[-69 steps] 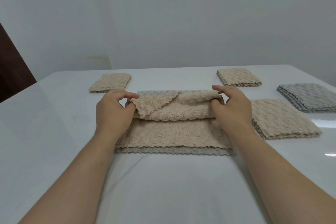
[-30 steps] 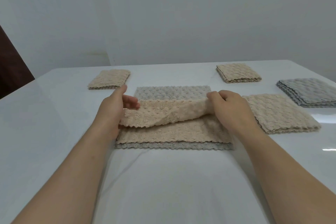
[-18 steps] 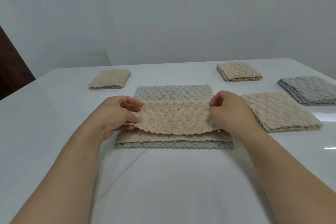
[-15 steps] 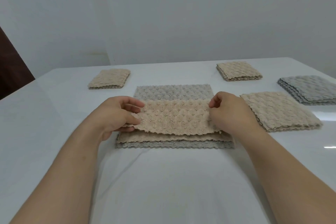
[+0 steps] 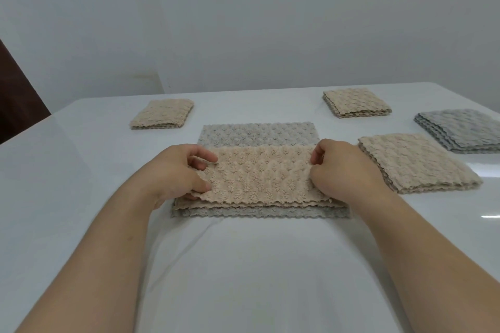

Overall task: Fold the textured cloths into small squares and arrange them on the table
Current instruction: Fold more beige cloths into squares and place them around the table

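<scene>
A beige textured cloth [image 5: 259, 176], folded over into a long band, lies in the middle of the glossy white table [image 5: 81, 176], running left to right. It rests on a grey textured cloth [image 5: 257, 134] spread flat beneath it. The grey cloth shows as a strip beyond the beige band's far edge and as a thin wavy border along its near edge.

The left hand [image 5: 173, 173] grasps the left end of the band's upper layer, with fingers and thumb curled round the edge. The right hand [image 5: 341, 170] pinches the right end in the same way. The upper layer's near edge sits slightly back from the edge of the layer below, and its left near corner is raised a little off that layer.

At the far left lies a small folded beige square [image 5: 162, 113]. A second folded beige square [image 5: 357, 103] lies at the far right. Just to the right of the right hand sits a stack of larger beige cloths [image 5: 416, 167]. Beyond it, at the right edge of the view, is a stack of grey cloths [image 5: 460, 127]. A pale plain wall [image 5: 243, 21] stands behind the table.
</scene>
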Available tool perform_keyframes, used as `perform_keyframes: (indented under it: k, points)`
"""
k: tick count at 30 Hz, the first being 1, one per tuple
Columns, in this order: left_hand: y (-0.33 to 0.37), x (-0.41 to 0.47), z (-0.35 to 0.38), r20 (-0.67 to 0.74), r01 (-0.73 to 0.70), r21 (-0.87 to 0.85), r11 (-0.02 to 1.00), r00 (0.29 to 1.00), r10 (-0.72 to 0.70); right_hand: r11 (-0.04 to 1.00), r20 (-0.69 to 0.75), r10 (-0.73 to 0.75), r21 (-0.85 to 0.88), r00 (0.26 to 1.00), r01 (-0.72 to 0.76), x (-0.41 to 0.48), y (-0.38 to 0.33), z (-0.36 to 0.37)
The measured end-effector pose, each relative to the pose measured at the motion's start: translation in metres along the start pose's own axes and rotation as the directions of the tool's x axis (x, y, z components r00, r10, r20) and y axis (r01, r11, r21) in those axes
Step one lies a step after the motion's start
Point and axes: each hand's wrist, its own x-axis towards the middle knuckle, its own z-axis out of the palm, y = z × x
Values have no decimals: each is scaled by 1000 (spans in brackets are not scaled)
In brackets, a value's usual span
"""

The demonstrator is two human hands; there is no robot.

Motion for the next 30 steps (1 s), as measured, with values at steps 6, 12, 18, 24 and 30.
perform_keyframes:
  k: [6,12,18,24,30]
  points:
    - [-4,2,-2,-46,-30,128,991,998,37,999,12,1,-39,1000,-1,0,0,0]
    - [-3,0,-3,-70,-26,221,975,997,43,991,34,23,-134,999,-19,-5,-3,-3]
    - [-4,1,-7,-87,12,285,959,996,14,980,54,51,-195,997,-40,-10,-6,-4]
    - [-3,0,-8,-85,1,270,963,996,23,974,-47,-8,-229,999,-3,-10,-7,-1]
    - [3,10,28,-204,-310,686,658,786,584,937,-134,-344,-118,929,330,-4,-27,25]
